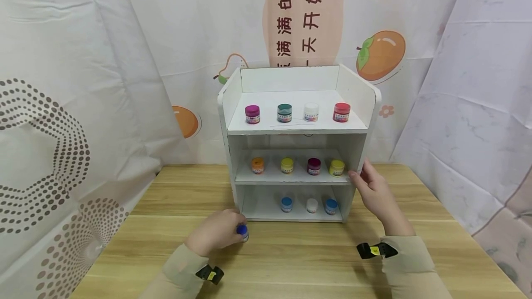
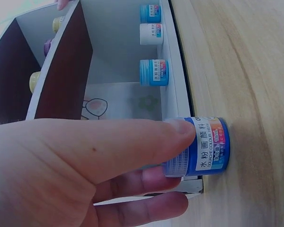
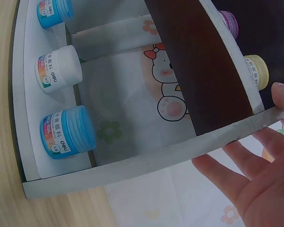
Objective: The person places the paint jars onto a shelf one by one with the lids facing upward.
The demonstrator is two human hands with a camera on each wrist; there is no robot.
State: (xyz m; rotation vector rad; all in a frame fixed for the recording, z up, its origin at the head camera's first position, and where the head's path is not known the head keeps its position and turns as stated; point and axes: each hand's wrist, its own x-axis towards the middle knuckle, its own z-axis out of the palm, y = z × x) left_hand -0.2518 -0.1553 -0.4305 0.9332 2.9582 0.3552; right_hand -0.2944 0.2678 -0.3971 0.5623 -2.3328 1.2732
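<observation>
My left hand (image 1: 217,230) pinches a small dark blue gouache jar (image 2: 210,146) between thumb and fingers, just in front of the lower left corner of a white three-tier shelf (image 1: 297,131). Whether the jar touches the table cannot be told. My right hand (image 1: 374,190) grips the shelf's right side panel (image 3: 146,160), thumb at the front edge and fingers around the outside. On the bottom tier stand a light blue jar (image 1: 286,204), a white jar (image 1: 311,205) and another blue jar (image 1: 331,206), towards the right.
Several jars line the middle tier, among them an orange one (image 1: 257,165) and a dark purple one (image 1: 313,166). Others stand on top, including a green jar (image 1: 284,112) and a red jar (image 1: 341,112). The shelf rests on a wooden table (image 1: 291,262) before a printed curtain (image 1: 199,22).
</observation>
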